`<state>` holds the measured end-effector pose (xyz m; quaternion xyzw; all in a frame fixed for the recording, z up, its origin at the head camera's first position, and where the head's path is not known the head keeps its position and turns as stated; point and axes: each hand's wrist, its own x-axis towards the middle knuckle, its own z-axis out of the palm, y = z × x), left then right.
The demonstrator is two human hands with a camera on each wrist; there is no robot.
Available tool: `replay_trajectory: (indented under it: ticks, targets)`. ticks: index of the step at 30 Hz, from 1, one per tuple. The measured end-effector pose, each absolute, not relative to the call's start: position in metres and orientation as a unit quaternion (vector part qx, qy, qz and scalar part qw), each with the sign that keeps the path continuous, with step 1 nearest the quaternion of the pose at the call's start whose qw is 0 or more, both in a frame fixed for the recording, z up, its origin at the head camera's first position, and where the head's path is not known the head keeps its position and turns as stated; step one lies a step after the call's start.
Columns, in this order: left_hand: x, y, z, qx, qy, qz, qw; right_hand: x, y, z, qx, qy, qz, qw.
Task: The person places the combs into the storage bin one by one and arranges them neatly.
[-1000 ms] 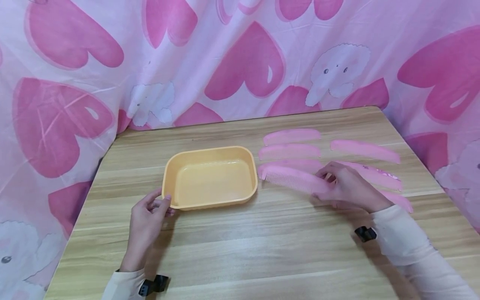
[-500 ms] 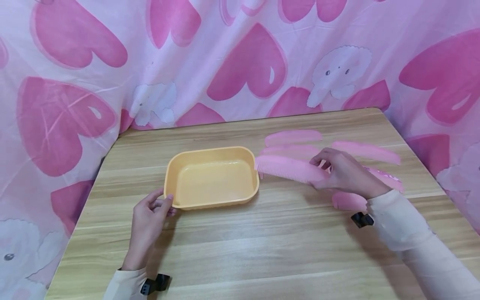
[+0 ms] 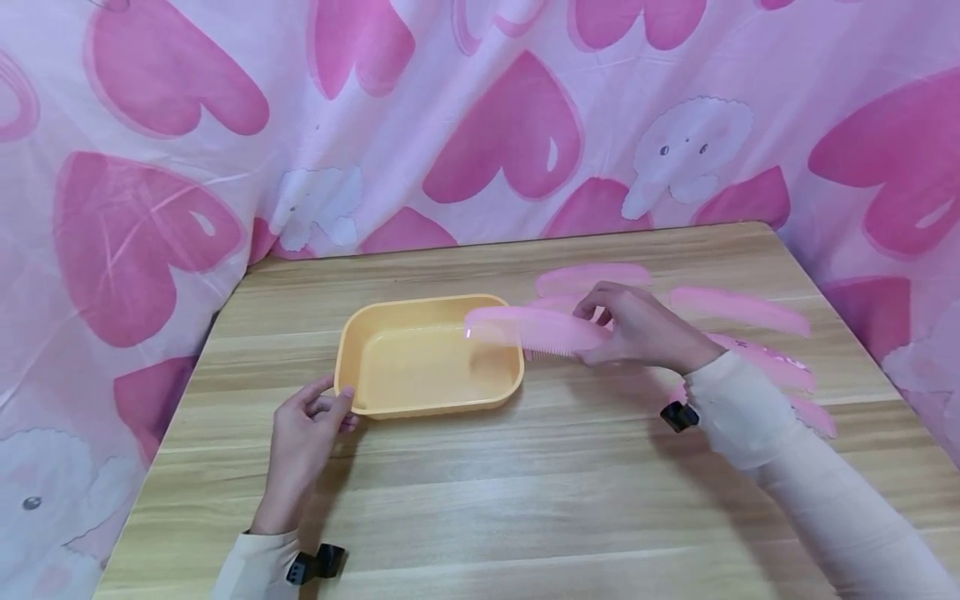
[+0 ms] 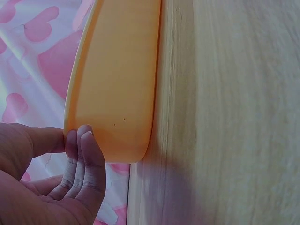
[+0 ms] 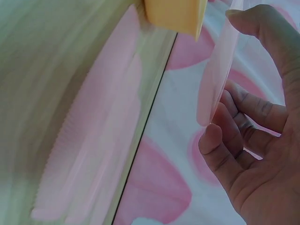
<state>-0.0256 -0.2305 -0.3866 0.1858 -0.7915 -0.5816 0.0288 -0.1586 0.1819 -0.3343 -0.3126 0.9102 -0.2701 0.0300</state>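
Note:
A yellow-orange plastic tray (image 3: pixel 420 408) stands on the wooden table, left of centre. My left hand (image 3: pixel 307 442) pinches its near left corner; in the left wrist view the thumb and fingers (image 4: pixel 91 154) grip the rim. In my right hand (image 3: pixel 637 329) is a pink comb (image 3: pixel 540 327), held by one end with its teeth down. The comb's far end reaches over the tray's right rim. In the right wrist view, thumb and fingertips pinch this comb (image 5: pixel 216 75).
Several more pink combs lie right of the tray, among them a back comb (image 3: pixel 592 275), a right-hand comb (image 3: pixel 738 308) and a printed comb (image 3: pixel 772 362). My right arm hides some partly. A pink heart-patterned cloth (image 3: pixel 502 125) hangs behind the wooden table (image 3: pixel 480 517).
My right hand has carried the comb up and left, from over the other combs to over the tray's right side. The left hand keeps its grip on the tray.

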Motion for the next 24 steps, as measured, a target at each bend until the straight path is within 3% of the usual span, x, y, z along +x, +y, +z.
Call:
replay_trajectory:
  ticks: [24]
  targets:
    - [-0.027,-0.232,-0.384,0.193,-0.801,-0.567,0.008,-0.182,0.082,-0.328,-0.389,0.884,-0.252,0.061]
